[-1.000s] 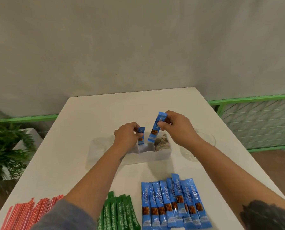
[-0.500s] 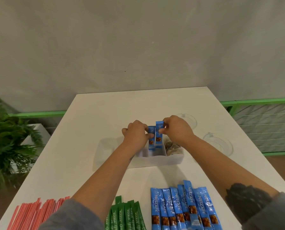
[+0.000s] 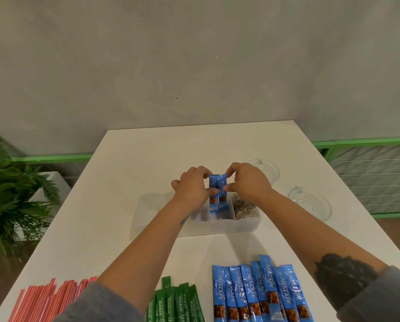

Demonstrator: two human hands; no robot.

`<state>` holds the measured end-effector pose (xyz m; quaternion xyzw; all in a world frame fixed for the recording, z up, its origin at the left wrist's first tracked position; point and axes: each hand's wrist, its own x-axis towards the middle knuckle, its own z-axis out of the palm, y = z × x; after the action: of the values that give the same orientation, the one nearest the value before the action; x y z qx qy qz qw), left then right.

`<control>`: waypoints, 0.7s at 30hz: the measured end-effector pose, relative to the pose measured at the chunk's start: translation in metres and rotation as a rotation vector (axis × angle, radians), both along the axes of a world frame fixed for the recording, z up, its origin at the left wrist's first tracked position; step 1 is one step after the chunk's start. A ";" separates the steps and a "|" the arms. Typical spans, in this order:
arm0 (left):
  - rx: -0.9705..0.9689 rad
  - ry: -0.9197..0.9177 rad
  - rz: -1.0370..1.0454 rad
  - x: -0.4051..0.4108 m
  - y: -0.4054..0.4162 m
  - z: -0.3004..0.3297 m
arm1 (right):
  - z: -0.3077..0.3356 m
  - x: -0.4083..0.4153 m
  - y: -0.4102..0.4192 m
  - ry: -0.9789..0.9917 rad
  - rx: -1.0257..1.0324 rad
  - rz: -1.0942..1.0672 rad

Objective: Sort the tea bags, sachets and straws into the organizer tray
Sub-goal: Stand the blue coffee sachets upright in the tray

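Observation:
Two blue coffee sachets stand upright side by side in the middle compartment of the translucent organizer tray [image 3: 226, 225]. My left hand [image 3: 192, 190] pinches the left sachet [image 3: 213, 194], and my right hand [image 3: 246, 182] pinches the right sachet [image 3: 222, 190]. Tea bags [image 3: 244, 208] lie in the tray's right compartment. On the near table lie a row of several blue sachets [image 3: 259, 296], several green stevia sachets [image 3: 175, 303] and a pile of red straws [image 3: 47, 300].
Two clear glass cups stand right of the tray, one [image 3: 264, 169] farther back and one [image 3: 309, 203] nearer. A green plant [image 3: 10, 196] stands off the white table's [image 3: 147, 159] left edge. A green railing [image 3: 366, 144] runs behind on the right.
Both hands have brought the two blue sachets together and lowered them upright into the tray's middle compartment. The camera view has shifted, bringing the glass cups into sight.

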<state>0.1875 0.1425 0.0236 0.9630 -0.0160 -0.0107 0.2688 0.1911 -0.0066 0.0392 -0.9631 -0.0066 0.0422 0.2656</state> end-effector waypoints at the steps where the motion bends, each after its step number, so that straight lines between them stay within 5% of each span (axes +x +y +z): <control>1: -0.014 -0.008 0.000 0.000 0.000 0.000 | 0.001 0.000 0.001 -0.004 0.001 0.007; 11: 0.037 -0.009 0.022 -0.001 -0.003 0.002 | 0.004 0.000 0.003 0.023 -0.106 0.018; 21: -0.083 -0.017 0.047 -0.008 -0.003 0.004 | 0.005 -0.006 0.000 0.008 0.004 -0.055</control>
<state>0.1793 0.1398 0.0274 0.9512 0.0038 0.0043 0.3086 0.1852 -0.0062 0.0447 -0.9622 0.0208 0.0386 0.2688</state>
